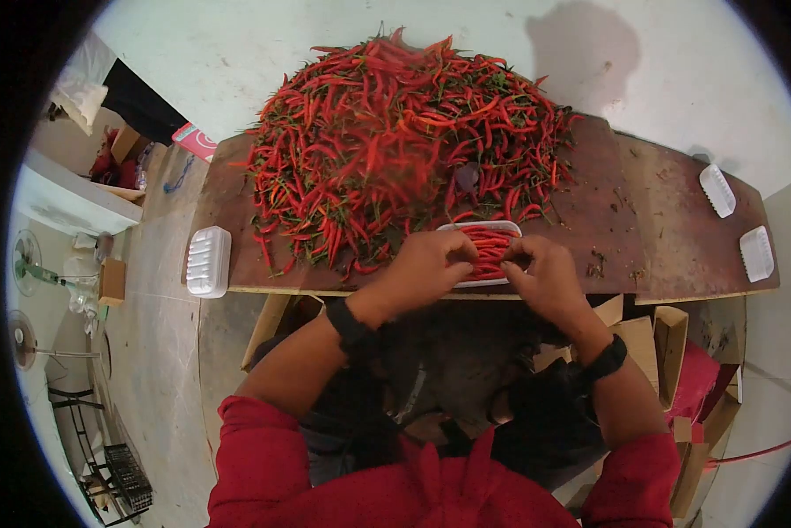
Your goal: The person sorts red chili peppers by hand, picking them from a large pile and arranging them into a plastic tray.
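A white foam tray (486, 282) sits at the table's near edge, with long red chili peppers (488, 251) laid lengthwise in it, roughly side by side. My left hand (426, 266) is over the tray's left end, its fingers curled and pinched at the chili ends. At the right end, my right hand (543, 275) is closed the same way, thumb and fingertips together against the peppers. Whatever sits between the fingertips of either hand is too small to make out. Just beyond the tray rises a big heap of red chilies (325, 176) with green stems.
The heap covers much of the brown tabletop (602, 255). A stack of white trays (209, 262) stands at the left edge, and two white trays (717, 191) (756, 253) lie at the right. Cardboard boxes (668, 352) are under the table, and a white wall (695, 79) stands behind it.
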`<state>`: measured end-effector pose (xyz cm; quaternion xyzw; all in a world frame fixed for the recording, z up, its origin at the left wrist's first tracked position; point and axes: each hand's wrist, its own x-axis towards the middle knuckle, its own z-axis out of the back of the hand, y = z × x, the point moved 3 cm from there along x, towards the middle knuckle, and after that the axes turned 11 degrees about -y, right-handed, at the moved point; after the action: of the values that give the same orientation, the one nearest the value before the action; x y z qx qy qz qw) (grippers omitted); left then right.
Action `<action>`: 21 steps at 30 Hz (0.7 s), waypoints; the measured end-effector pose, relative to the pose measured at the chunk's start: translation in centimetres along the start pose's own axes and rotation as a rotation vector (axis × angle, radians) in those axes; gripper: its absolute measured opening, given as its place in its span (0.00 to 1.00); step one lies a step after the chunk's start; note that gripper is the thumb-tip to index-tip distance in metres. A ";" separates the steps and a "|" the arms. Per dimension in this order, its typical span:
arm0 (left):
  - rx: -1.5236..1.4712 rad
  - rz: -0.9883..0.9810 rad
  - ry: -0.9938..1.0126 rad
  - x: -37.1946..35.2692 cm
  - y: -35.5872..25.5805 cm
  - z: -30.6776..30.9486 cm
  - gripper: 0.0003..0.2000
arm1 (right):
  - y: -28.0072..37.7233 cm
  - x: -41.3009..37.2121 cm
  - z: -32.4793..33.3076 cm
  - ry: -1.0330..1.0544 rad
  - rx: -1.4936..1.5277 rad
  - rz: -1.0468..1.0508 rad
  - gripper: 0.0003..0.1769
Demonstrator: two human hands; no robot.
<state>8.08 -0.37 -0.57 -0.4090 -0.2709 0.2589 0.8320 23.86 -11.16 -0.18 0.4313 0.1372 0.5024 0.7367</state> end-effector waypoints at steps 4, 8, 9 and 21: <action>-0.011 -0.017 0.000 0.2 0.3 -0.2 0.08 | -0.4 0.2 -0.5 -0.029 0.009 0.125 0.09; 0.051 -0.072 -0.043 0.6 0.4 -0.2 0.09 | 0.4 0.9 -0.2 -0.013 -0.108 0.227 0.07; 0.058 -0.088 -0.085 0.7 0.4 -0.2 0.09 | 0.0 1.1 -0.3 -0.012 -0.109 0.225 0.07; 0.277 -0.130 -0.076 1.1 2.9 -0.2 0.09 | -2.3 1.8 -1.6 -0.113 -0.229 0.303 0.04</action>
<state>8.38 1.76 -2.80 -0.2619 -0.2900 0.2546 0.8846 25.12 -9.14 -2.51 0.3880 -0.0291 0.5947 0.7035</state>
